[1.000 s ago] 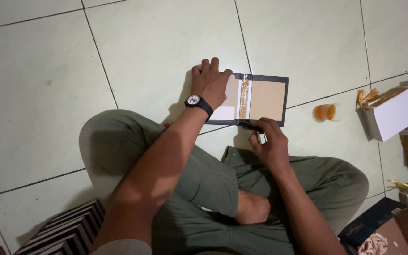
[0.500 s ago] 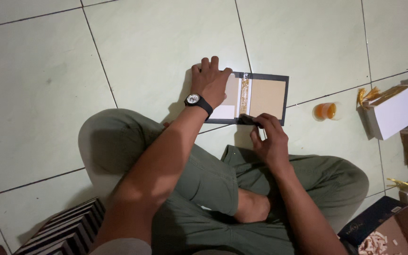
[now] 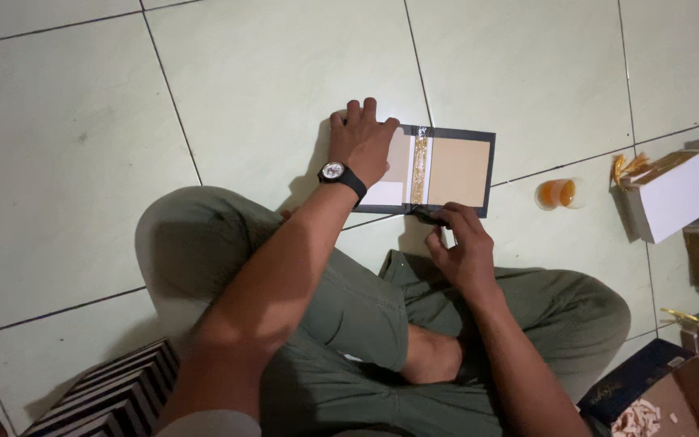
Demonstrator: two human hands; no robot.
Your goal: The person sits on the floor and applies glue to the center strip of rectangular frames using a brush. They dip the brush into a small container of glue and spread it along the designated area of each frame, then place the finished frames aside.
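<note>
At the far left, by my knee, a stack of black-and-white striped flat boxes (image 3: 111,394) lies on the pale green tiled floor (image 3: 82,121); I sit cross-legged on that floor in olive green trousers (image 3: 349,299). My left hand (image 3: 363,143), with a black wristwatch with a white dial (image 3: 336,172) on its wrist, lies flat with fingers spread on the left part of an open dark-edged cardboard cover lined with tan and white panels (image 3: 455,170); the cover lies flat on the floor just in front of my shins, with a narrow golden ribbon strip (image 3: 420,166) running down its middle. My right hand (image 3: 460,247) sits at the cover's near edge, its fingertips pinched together on something small and dark there; I cannot tell what it is, perhaps a small tool. Right of the cover, well apart from it, stands a small round clear tub of orange paste (image 3: 558,193); beyond that lies a white rectangular box with a gold bow (image 3: 667,194), with more pale boxes at the right edge. At the bottom right sits an open dark blue box with a brown flap (image 3: 657,396).
</note>
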